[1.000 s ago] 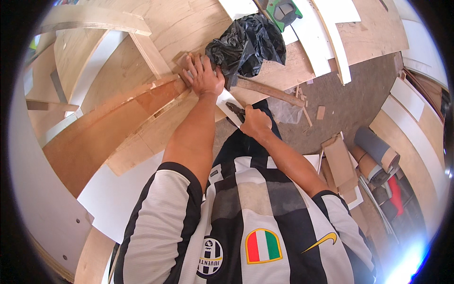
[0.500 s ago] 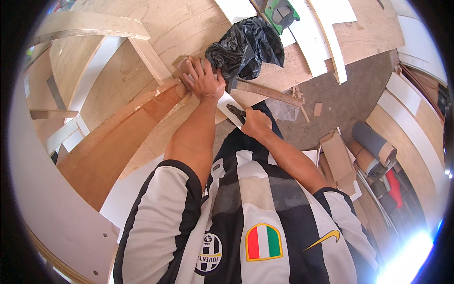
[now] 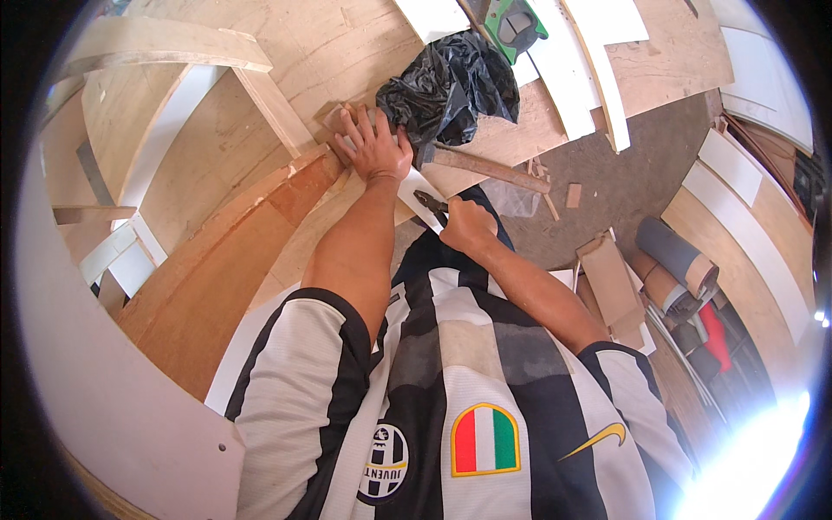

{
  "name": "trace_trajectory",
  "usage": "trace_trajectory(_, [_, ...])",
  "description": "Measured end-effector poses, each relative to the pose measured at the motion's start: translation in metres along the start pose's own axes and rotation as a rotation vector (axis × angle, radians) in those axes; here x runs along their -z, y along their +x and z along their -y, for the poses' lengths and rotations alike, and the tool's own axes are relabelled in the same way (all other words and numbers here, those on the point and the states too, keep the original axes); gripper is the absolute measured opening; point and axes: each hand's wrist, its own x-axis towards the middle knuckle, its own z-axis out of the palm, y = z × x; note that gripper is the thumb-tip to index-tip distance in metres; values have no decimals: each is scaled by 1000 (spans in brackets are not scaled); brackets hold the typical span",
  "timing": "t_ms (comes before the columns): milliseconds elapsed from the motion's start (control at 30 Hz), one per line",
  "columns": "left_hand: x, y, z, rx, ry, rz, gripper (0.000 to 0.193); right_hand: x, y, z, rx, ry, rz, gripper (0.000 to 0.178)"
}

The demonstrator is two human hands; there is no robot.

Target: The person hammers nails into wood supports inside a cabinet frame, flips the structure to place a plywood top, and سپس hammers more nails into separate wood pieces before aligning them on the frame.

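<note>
My left hand (image 3: pixel 379 154) lies flat with its fingers spread over a small wooden block (image 3: pixel 329 113) and the end of a white board strip (image 3: pixel 414 185). What sits beneath the palm is hidden. Closed in a fist, my right hand (image 3: pixel 469 224) grips dark-jawed pliers (image 3: pixel 428 202), whose jaws rest over the white strip; whether they bite on anything is too small to tell. Just right of my left fingers, a wooden-handled hammer (image 3: pixel 492 168) lies with its dark head by the strip. A crumpled black plastic bag (image 3: pixel 455 87) sits beyond it.
The plywood worktop (image 3: pixel 321 52) holds a green-handled saw (image 3: pixel 516 30) and white board strips (image 3: pixel 568 95). Curved wooden frames (image 3: pixel 165 43) stand left, beside a brown curved panel (image 3: pixel 208 295). Rolled material (image 3: pixel 676 251) and cardboard (image 3: pixel 611 277) lie right on the floor (image 3: pixel 607 186).
Both hands and the pliers keep nearly the same places. The view has shifted slightly, and the pale curved panel at lower left now overlaps my left sleeve.
</note>
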Motion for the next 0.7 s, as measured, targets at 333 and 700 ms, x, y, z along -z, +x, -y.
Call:
trace_trajectory(333, [-2,-2,1,-3,10,0,57,6,-5,4,34,-35,7,33])
trace_trajectory(700, [-4,-3,1,11,-27,-73,53,-3,37,-28,312,-381,-180,52])
